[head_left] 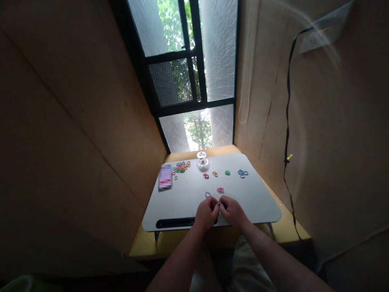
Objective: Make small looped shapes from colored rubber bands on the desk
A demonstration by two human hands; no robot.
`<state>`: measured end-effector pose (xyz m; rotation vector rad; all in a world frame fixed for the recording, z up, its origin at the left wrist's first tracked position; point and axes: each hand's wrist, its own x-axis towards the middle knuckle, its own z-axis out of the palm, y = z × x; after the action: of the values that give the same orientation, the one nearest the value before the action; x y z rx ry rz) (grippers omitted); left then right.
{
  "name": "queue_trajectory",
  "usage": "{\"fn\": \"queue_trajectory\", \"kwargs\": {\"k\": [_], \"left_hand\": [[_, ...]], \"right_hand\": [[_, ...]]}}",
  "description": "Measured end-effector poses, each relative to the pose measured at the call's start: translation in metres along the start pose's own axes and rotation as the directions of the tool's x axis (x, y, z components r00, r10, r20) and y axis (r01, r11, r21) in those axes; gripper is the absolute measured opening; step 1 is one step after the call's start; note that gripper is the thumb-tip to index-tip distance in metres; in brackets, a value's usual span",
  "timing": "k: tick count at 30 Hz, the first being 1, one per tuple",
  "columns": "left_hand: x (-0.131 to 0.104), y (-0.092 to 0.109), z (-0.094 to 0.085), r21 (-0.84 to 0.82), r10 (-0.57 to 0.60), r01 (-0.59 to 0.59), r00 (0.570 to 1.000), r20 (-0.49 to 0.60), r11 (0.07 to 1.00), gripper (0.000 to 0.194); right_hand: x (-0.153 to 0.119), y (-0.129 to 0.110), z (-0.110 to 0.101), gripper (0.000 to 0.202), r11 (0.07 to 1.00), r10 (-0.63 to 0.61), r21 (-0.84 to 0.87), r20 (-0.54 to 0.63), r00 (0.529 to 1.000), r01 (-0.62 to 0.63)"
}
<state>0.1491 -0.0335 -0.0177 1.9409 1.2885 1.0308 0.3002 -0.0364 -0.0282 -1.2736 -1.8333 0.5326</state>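
My left hand point(207, 211) and my right hand point(231, 211) meet over the front of the white lap table point(182, 202). Fingertips on both sides are pinched together around something tiny and pale, too small to name. Just beyond them lie a light purple loop point(208, 194) and a small cluster of pink loops point(220, 190). Farther back, small groups of red loops point(206, 176), yellow loops point(215, 174), green loops point(227, 172) and blue loops point(242, 173) form a row. A mixed-colour pile of loops point(181, 166) rests at the back left.
A clear plastic spool-like container point(202, 161) stands at the table's back edge. A blurred pink-and-white packet point(165, 177) lies at the left. Along the front runs a black slot point(174, 223). Walls flank both sides, and a black cable point(287, 121) hangs at the right.
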Motion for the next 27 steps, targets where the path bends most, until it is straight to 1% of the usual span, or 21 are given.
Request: {"fn": "queue_trajectory", "kwargs": {"k": [13,20,27], "left_hand": [[0.0037,-0.0025,-0.0026,0.003,-0.021,0.021,0.999,0.036,1.000,0.008],[0.0017,-0.0030,-0.0019,-0.014,-0.014,0.014,1.000,0.018,1.000,0.008],[-0.0003,0.0016,-0.0040,-0.019,-0.014,0.015,1.000,0.006,1.000,0.006]], "right_hand": [[0.0018,-0.0013,-0.0002,0.013,1.000,0.000,-0.014,-0.013,1.000,-0.001],[0.0019,-0.0004,0.0017,0.012,0.999,-0.017,-0.035,-0.020,1.000,0.017],[0.0004,0.0044,0.0041,0.013,0.998,-0.039,-0.045,-0.014,0.999,0.038]]}}
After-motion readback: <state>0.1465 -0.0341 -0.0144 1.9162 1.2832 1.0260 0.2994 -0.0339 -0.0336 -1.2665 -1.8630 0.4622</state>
